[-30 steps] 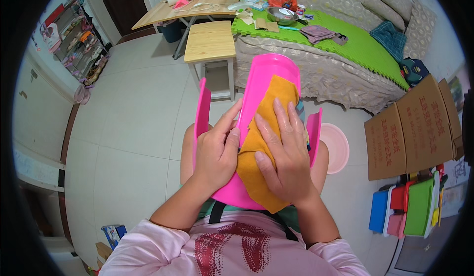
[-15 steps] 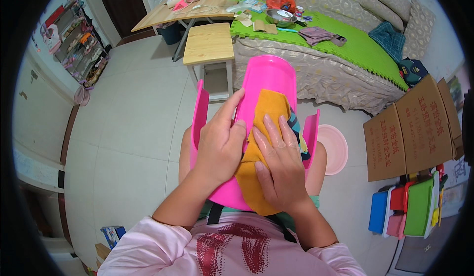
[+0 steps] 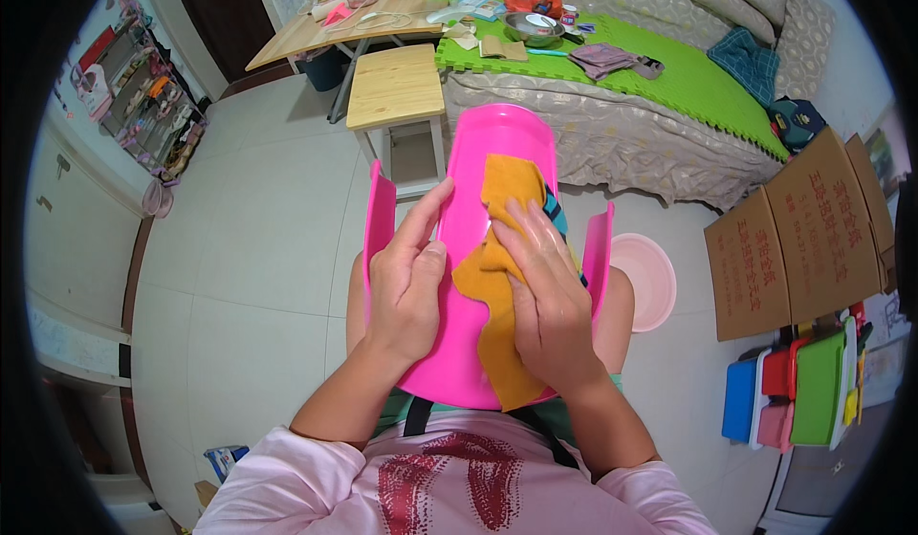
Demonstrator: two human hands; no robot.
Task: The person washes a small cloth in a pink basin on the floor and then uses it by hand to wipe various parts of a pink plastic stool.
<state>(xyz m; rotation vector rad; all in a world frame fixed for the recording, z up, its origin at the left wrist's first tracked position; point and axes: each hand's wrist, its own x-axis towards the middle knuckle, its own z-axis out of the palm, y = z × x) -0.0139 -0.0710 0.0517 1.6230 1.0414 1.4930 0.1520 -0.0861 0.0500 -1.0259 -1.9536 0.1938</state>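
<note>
A bright pink plastic piece [image 3: 478,152], long and trough-shaped with upright side flaps, rests across my lap. My left hand [image 3: 406,286] holds it at its left edge, with the index finger stretched along the rim and the other fingers mostly hidden. On its inner surface lies a mustard-yellow cloth [image 3: 499,329], folded and creased, with a dark, blue-patterned part showing at its right side. My right hand [image 3: 550,305] presses down on this cloth, its fingers close together and gathering the fabric. The cloth's lower end hangs toward my body.
A pale pink basin [image 3: 650,286] stands on the floor by my right knee. Ahead are a wooden-topped stool [image 3: 397,86], a folding table [image 3: 316,33] and a sofa with a green foam mat [image 3: 688,95]. Cardboard boxes [image 3: 813,239] and coloured bins [image 3: 818,392] stand at right.
My right hand has wiped slightly, bunching the cloth, which now has a fold by its middle. My left hand has shifted a little left along the pink edge.
</note>
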